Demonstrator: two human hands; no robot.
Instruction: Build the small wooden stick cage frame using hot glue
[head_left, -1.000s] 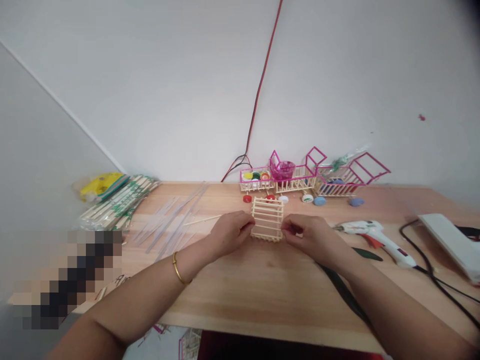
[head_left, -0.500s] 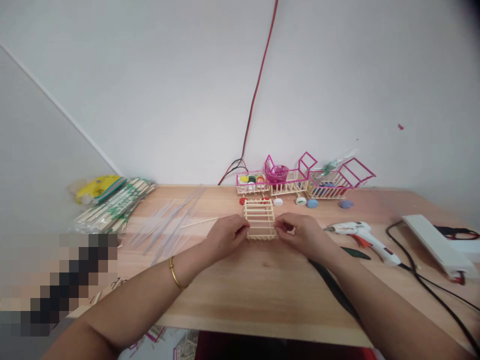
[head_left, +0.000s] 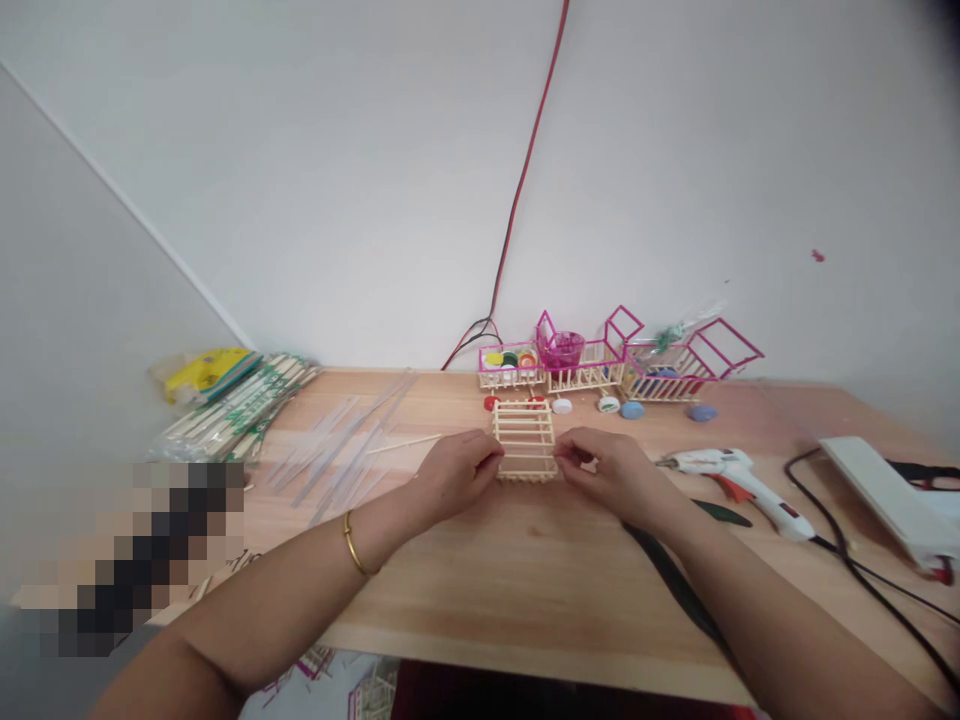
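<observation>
A small frame of pale wooden sticks (head_left: 525, 437) with several crossbars stands on the wooden table between my hands. My left hand (head_left: 463, 468) pinches its left side between thumb and fingers. On the opposite side my right hand (head_left: 600, 464) grips the frame's right edge with its fingertips. A gold bangle (head_left: 352, 543) circles my left wrist. Just behind the frame are small stick carts with magenta-painted rims, one a magenta-edged cart (head_left: 583, 370) holding a cup of magenta paint (head_left: 562, 352).
Clear glue sticks (head_left: 337, 450) and packaged wooden sticks (head_left: 247, 405) lie to the left. At right are a white glue gun (head_left: 742, 485) with a black cable, a green-handled tool (head_left: 720, 512) and a white power strip (head_left: 885, 495). A red-black wire (head_left: 517, 190) runs down the wall.
The whole view has shifted slightly, so things appear a little further right. Both hands keep their hold on the stick frame, which stays in place between them.
</observation>
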